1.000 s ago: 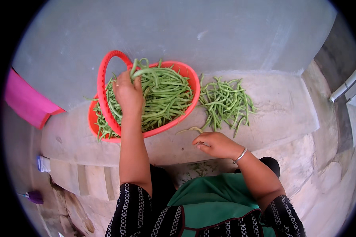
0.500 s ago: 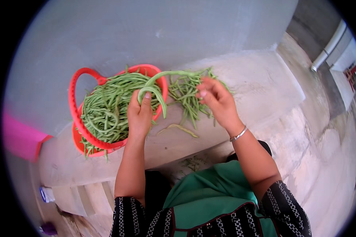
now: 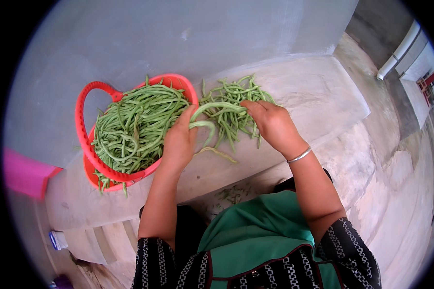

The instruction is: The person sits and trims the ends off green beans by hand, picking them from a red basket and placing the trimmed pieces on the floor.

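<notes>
A long, pale green bean stretches between my two hands, its other part curling down below. My left hand is closed on it beside the basket's right rim. My right hand pinches its far end, with the fingertips partly turned away. Left of my left hand stands a red plastic basket heaped with green beans, its handle raised at the left. Behind the stretched bean, a loose pile of green beans lies on the concrete ledge.
The concrete ledge runs along a grey wall. One yellowish, withered bean lies on it near my left hand. Green scraps lie on the ground below. A pink object stands at the far left.
My right hand, apart from the bean before, has come down onto its end and grips it. My left hand has shifted slightly right, and the bean has lowered.
</notes>
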Available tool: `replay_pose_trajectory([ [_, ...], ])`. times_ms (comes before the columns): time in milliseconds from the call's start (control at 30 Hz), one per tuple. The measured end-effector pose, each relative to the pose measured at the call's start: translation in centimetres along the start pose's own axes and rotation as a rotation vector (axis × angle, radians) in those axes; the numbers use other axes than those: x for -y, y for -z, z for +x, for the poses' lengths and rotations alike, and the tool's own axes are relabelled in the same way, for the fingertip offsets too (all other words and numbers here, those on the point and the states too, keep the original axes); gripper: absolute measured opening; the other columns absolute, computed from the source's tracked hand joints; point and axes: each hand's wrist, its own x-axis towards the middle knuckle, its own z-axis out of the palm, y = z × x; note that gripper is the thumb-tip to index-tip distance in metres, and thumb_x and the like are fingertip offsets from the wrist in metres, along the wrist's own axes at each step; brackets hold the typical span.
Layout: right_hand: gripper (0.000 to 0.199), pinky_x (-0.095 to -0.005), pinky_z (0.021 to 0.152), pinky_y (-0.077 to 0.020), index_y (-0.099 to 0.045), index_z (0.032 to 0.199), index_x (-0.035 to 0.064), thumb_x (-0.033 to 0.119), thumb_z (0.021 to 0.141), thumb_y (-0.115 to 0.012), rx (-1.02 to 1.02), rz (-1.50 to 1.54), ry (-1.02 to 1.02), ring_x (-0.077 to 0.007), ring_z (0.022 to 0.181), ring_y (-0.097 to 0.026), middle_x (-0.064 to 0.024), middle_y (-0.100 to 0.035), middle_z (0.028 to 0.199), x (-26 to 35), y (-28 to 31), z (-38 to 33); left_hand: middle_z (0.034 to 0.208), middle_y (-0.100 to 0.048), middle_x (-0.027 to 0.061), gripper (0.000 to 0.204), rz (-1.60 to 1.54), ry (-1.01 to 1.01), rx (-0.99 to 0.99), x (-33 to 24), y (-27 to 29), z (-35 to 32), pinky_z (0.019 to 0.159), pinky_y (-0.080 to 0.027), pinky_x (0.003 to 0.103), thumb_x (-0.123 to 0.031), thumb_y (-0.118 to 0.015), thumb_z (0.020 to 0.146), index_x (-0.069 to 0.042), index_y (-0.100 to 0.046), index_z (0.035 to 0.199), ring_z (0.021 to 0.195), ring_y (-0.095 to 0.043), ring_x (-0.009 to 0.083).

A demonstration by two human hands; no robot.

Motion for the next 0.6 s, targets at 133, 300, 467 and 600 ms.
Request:
replay_pose_trajectory([
  [133, 0.02, -0.0314, 0.064, -0.0509, -0.059, 0.104, 0.0047, 0.007, 0.085, -0.053, -0.324, 0.162, -0.031, -0.0209, 0.074, -0.063, -0.0106, -0.064, 0.087, -0.6, -0.3, 0.2, 0.06, -0.048, 0.0043, 0.018, -0.286, 0.268, 0.302, -2.7, 0.3, 0.2, 0.055, -0.04, 0.03, -0.017, -0.05, 0.092, -0.002, -0.052, 0.101, 0.054, -0.048, 0.0157],
  [300, 0.019, -0.0264, 0.064, -0.0515, -0.057, 0.106, 0.0017, 0.012, 0.093, -0.048, -0.537, 1.225, -0.616, -0.0116, 0.077, -0.06, -0.0067, -0.062, 0.091, -2.1, 1.7, 1.9, 0.059, -0.043, -0.0003, 0.019, -0.854, 0.616, 0.365, -3.4, -2.0, -1.1, 0.053, -0.036, 0.025, -0.023, -0.05, 0.093, -0.004, -0.053, 0.096, 0.054, -0.044, 0.0116],
  [467, 0.02, -0.0251, 0.061, -0.048, -0.056, 0.096, 0.0036, 0.022, 0.09, -0.052, 0.045, 1.641, -0.818, -0.0097, 0.068, -0.055, -0.0016, -0.053, 0.075, -1.1, -1.2, -0.2, 0.071, -0.042, 0.0011, 0.016, -1.145, 0.69, 0.03, -2.1, -0.8, 0.7, 0.053, -0.039, 0.026, -0.017, -0.048, 0.094, -0.001, -0.05, 0.098, 0.057, -0.04, 0.0109],
  [600, 0.031, -0.0217, 0.054, -0.0398, -0.059, 0.096, 0.0025, 0.032, 0.092, -0.05, 0.352, 1.309, -0.702, -0.0077, 0.062, -0.047, 0.0013, -0.051, 0.072, 1.1, -3.1, -0.5, 0.069, -0.041, 0.0004, 0.015, -1.162, 0.674, -0.013, -2.1, -0.8, 0.9, 0.053, -0.038, 0.026, -0.017, -0.047, 0.094, -0.002, -0.05, 0.098, 0.059, -0.039, 0.0109],
])
